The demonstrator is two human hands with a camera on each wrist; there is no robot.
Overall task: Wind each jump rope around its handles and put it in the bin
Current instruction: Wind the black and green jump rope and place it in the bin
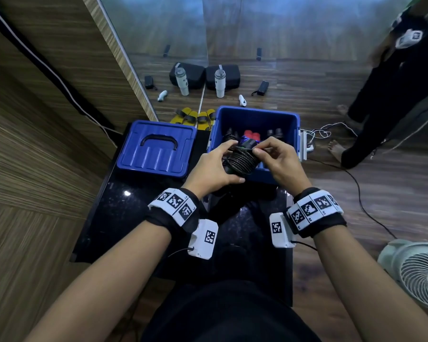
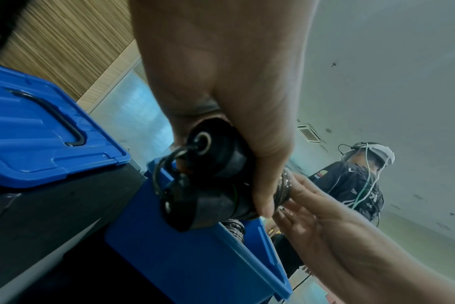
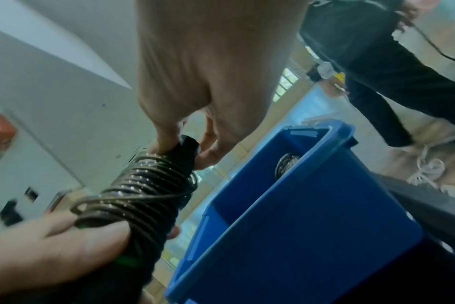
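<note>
A black jump rope [image 1: 241, 160] is coiled tightly round its two black handles and held just above the near rim of the open blue bin [image 1: 293, 122]. My left hand [image 1: 214, 166] grips the handle ends of the bundle [image 2: 208, 181]. My right hand [image 1: 273, 156] pinches the far handle tip and the last strand of rope [image 3: 187, 148], while the coils [image 3: 146, 197] run down to the left thumb. Inside the bin lie several wound ropes, black and red [image 1: 251, 134].
The blue bin lid [image 1: 156, 149] with a black handle lies left of the bin on the dark table [image 1: 124, 218]. A person in black [image 1: 391, 90] stands at the right, with cables on the floor. A white fan [image 1: 418, 270] sits at lower right.
</note>
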